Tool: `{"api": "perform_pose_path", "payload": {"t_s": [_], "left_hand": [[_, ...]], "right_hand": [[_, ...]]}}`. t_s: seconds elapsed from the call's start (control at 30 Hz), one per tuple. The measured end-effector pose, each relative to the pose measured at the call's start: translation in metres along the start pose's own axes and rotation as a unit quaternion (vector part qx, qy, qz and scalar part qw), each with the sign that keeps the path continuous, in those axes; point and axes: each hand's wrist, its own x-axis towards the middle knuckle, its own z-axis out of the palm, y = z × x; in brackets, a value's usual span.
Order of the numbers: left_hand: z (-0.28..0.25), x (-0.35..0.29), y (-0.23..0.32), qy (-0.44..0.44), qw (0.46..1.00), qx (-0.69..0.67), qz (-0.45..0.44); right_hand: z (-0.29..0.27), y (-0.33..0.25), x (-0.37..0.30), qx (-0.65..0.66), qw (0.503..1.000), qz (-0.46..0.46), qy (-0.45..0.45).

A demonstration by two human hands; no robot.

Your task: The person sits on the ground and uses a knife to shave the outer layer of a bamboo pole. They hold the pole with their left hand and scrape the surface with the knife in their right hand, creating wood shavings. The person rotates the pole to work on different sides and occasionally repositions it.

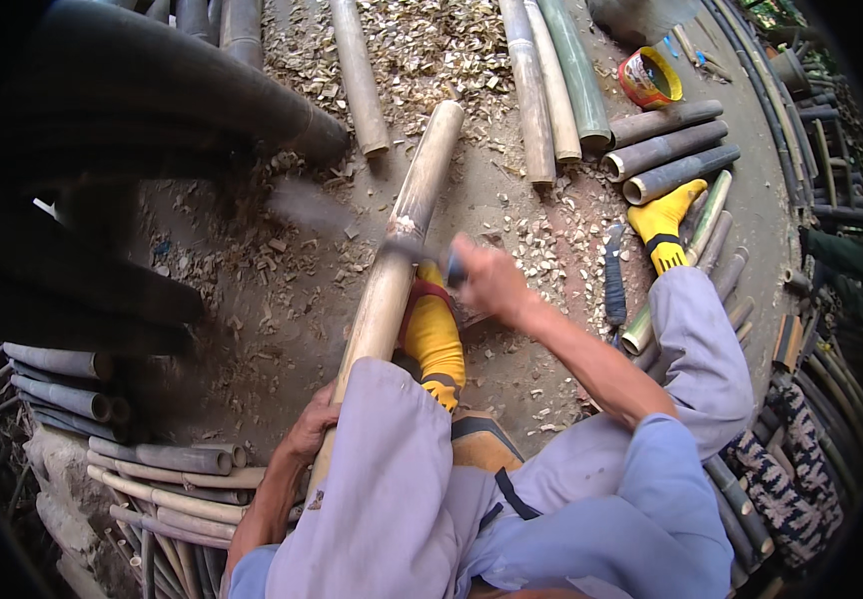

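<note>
A thick pale bamboo pole [377,309] slants away from my left thigh, with a notched, roughened patch around its upper middle. My left hand [315,421] is closed round the pole's near part, beside my knee. My right hand [492,280] grips the dark handle of a knife [407,250]; its blade is smeared by motion and crosses the pole at the roughened patch. Against the pole's right side rests my left foot in a yellow sock [435,339] with a red strap. A second knife with a dark wrapped handle [614,285] lies on the ground to the right.
Wood chips [422,55] cover the ground. Cut bamboo lengths [671,150] lie at the right, and a bamboo stack [182,479] at the lower left. Large dark poles [182,90] jut in from the left. A red and yellow tub [649,80] stands at the far right.
</note>
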Motion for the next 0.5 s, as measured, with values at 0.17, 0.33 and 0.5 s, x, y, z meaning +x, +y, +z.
{"api": "perform_pose_path", "payload": {"t_s": [0.17,0.33,0.5], "left_hand": [[-0.004,0.009,-0.028,0.038,0.998,-0.043,0.006],[0.006,-0.001,0.001,0.013,0.997,-0.071,-0.026],[-0.04,0.016,-0.07,-0.041,0.985,-0.169,-0.024]], "right_hand": [[-0.015,-0.028,0.003,0.057,0.997,0.006,-0.056],[-0.012,0.005,0.02,0.043,0.997,0.063,-0.016],[-0.015,-0.035,-0.002,0.004,0.993,-0.013,-0.118]]}}
